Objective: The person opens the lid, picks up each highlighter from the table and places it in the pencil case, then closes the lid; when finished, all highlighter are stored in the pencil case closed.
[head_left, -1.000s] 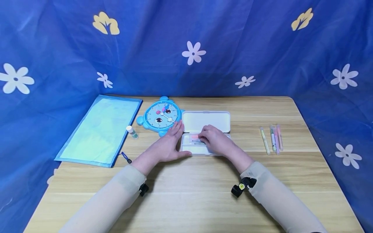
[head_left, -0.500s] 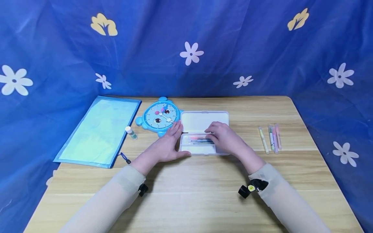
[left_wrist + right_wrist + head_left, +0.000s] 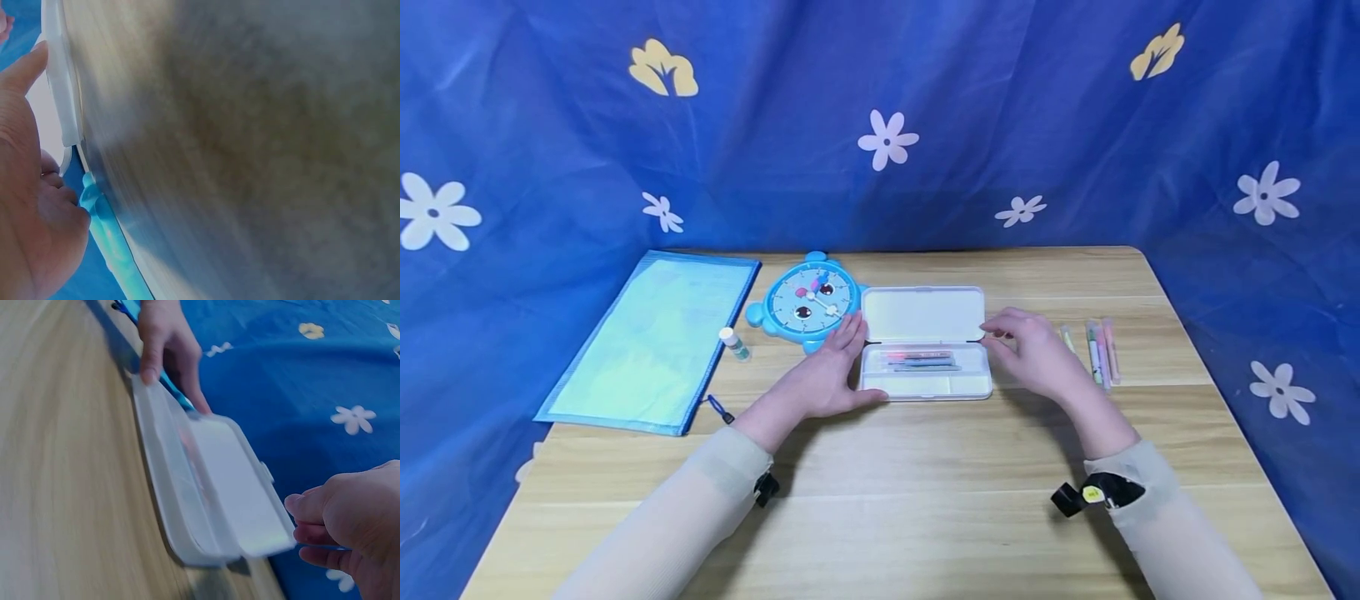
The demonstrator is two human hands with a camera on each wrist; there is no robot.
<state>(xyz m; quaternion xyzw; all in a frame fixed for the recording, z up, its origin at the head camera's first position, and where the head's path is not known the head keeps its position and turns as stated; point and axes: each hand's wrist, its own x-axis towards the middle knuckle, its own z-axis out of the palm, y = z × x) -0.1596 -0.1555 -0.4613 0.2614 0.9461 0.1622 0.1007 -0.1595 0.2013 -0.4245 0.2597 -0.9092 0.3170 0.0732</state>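
A white pencil case [image 3: 929, 390] lies unfolded on the table, its lid [image 3: 922, 313] laid back. Several slim pens [image 3: 921, 362] sit in its rear compartment. My left hand [image 3: 822, 382] rests at the case's left end with fingers extended; its thumb touches the front corner and its fingers lie along the left side. Beside the lid's right edge is my right hand [image 3: 1033, 354], fingers loosely bent and nothing seen between them. In the right wrist view, the right fingertips [image 3: 303, 506] are close to the lid edge; whether they touch it is unclear.
A blue toy clock [image 3: 811, 302] lies left of the case, near a small white-capped bottle [image 3: 734, 343]. A blue zip folder [image 3: 651, 342] covers the table's left side, its pull cord [image 3: 721, 409] beside it. Several pastel pens [image 3: 1102, 353] lie to the right.
My right hand has moved out of the case, rightward past its edge, uncovering the pens inside. My left hand has stayed at the case's left end.
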